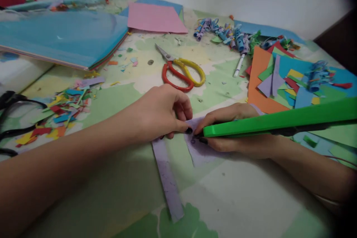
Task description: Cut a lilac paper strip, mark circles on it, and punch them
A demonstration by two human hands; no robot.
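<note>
My left hand is closed near the middle of the table, its thumb tip pressing on a piece of purple paper. A narrow purple paper strip runs from under its fingers toward me. My right hand is closed around the front end of a long green tool with a dark underside; its exact kind does not show. Its dark tip sits between the fingertips, over the purple paper, beside a small round mark. Scissors with one red and one yellow handle lie beyond my left hand.
Colourful paper scraps and black-handled scissors lie at left, below a stack of blue sheets. Pink paper lies at the back. Rolled paper pieces and orange paper with cuttings lie at right.
</note>
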